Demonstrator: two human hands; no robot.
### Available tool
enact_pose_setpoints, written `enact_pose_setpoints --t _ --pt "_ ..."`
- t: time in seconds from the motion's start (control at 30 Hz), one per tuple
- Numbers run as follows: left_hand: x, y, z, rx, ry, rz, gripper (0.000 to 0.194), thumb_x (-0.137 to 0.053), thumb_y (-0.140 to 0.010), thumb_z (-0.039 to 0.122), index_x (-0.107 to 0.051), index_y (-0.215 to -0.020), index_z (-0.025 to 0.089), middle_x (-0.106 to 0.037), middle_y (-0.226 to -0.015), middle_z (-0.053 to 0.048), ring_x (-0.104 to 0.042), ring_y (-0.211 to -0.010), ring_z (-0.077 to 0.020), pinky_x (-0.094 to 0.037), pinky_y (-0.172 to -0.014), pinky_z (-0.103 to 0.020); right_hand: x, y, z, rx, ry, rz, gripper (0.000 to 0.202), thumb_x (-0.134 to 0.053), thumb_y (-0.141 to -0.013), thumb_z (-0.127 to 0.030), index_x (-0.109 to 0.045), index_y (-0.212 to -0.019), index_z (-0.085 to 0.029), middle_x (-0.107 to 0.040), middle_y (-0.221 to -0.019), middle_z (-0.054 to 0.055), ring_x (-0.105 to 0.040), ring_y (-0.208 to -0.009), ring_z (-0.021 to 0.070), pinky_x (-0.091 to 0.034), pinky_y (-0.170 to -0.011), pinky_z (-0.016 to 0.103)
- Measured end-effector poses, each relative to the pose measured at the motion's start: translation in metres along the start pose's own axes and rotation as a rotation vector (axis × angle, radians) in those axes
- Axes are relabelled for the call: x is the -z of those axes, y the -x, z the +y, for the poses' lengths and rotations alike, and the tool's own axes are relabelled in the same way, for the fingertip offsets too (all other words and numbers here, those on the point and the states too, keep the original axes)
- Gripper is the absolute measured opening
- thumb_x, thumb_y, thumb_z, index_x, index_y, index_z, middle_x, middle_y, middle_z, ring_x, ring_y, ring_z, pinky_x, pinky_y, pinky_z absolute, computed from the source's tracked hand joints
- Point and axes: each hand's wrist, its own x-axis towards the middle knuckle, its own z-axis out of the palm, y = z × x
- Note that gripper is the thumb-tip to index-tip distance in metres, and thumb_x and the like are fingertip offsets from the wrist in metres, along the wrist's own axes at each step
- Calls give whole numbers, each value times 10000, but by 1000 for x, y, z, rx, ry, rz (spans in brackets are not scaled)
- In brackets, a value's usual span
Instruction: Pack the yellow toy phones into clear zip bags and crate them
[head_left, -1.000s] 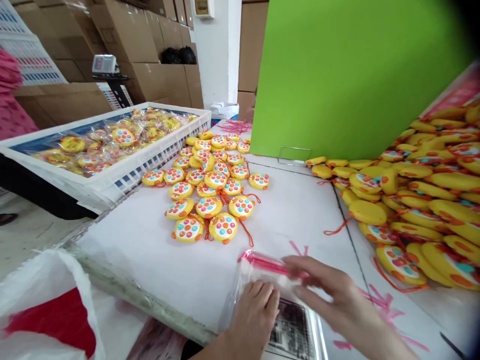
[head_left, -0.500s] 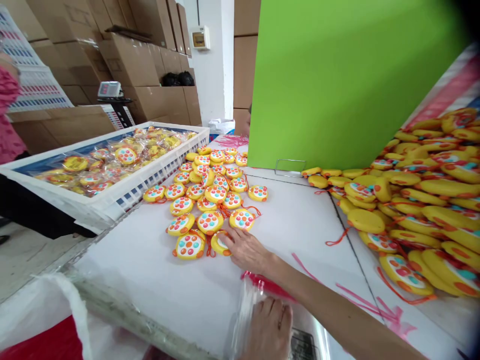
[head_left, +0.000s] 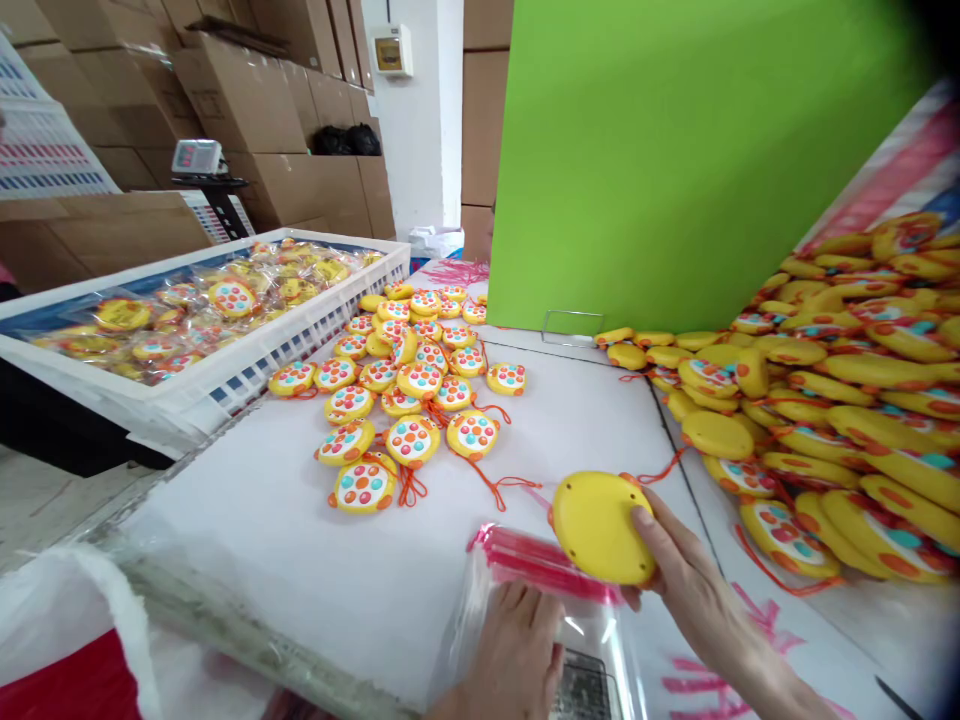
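Observation:
My right hand [head_left: 686,560] holds a yellow oval toy [head_left: 604,527] by its right edge, plain back with small holes facing up, over the table. My left hand [head_left: 517,640] lies with its fingers on a stack of clear plastic bags [head_left: 480,600] with a pink-red top edge [head_left: 532,560]; nothing is seen gripped in it. Beyond, a loose group of yellow toys with coloured dots [head_left: 412,440] and orange cords lies on the white table [head_left: 247,520]. The held toy hangs just above the bags' top right corner.
A white crate [head_left: 300,330] of bagged toys stands at the left. An upright green panel [head_left: 637,160] is at the back. A large heap of yellow toys [head_left: 840,400] fills the right side. Pink strips [head_left: 712,670] lie at the lower right; a white bag [head_left: 82,600] is lower left.
My right hand has moved from the toy group back to the right and now holds one toy, lifted and back side up. My left hand remains on the bags.

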Motion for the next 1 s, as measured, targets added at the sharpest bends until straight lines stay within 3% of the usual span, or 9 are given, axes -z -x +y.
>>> enact_pose_setpoints --t 0.1,0.2,0.3,0.47,0.6,0.7,0.8,0.9,1.0 --pt "6 3 2 151 187 0 321 -522 -692 43 -497 -975 191 -592 -998 -72 -525 -933 -219 -444 -807 -348 15 18 1 -33 141 9 580 -343 -889 -595 -447 -1311 -211 -669 -866 54 -581 -559 167 -503 -475 251" --pt "8 5 4 216 299 30 424 -517 -704 39 -477 -1101 182 -574 -1092 -99 -512 -1028 -226 -435 -892 -368 23 31 5 42 279 -92 484 -386 -886 -558 -532 -1228 -248 -683 -992 58 -641 -792 199 -540 -662 250" --pt "8 5 4 182 291 46 491 -509 -736 55 -455 -1206 187 -571 -1132 -106 -501 -1052 -233 -425 -921 -388 26 39 12 85 362 -177 443 -488 -849 -517 -568 -1210 -272 -685 -1046 52 -640 -910 222 -539 -767 276" --pt "8 2 0 61 195 38 243 -464 -758 31 -599 -885 189 -620 -911 -61 -522 -887 -211 -451 -811 -358 35 46 12 44 243 -469 527 -668 -731 -396 -563 -1234 -279 -702 -910 32 -652 -750 215 -553 -658 281" --pt "3 2 -2 -36 134 122 189 -446 -818 66 -595 -862 173 -609 -876 -62 -521 -836 -196 -458 -754 -334 40 47 4 -112 66 -420 595 -576 -800 -494 -464 -1321 -231 -658 -1018 69 -632 -886 239 -557 -716 320" --pt "3 1 0 -74 76 177 192 -417 -871 103 -593 -834 170 -609 -871 -56 -519 -823 -188 -451 -728 -321 30 43 -2 -213 -23 -265 701 -487 -837 -566 -300 -1410 -207 -631 -927 45 -640 -734 205 -552 -720 367" --pt "8 2 3 -184 7 207 231 -363 -896 120 -589 -859 159 -623 -856 -61 -519 -795 -189 -442 -731 -334 10 37 -5 -183 2 -207 670 -393 -873 -588 -232 -1417 -231 -584 -844 2 -603 -552 149 -549 -692 370" --pt "13 3 5 -298 -71 278 225 -356 -890 120 -571 -831 146 -617 -750 -58 -510 -714 -188 -429 -708 -346 -9 31 0 -97 76 -296 623 -340 -896 -581 -220 -1399 -234 -560 -811 -3 -552 -489 124 -538 -548 307" --pt "21 2 8 -313 -100 358 212 -375 -878 87 -534 -753 150 -581 -648 -35 -491 -644 -168 -420 -688 -329 -16 25 11 -65 133 -402 599 -306 -920 -559 -216 -1394 -204 -554 -696 -18 -542 -489 138 -494 -458 266"
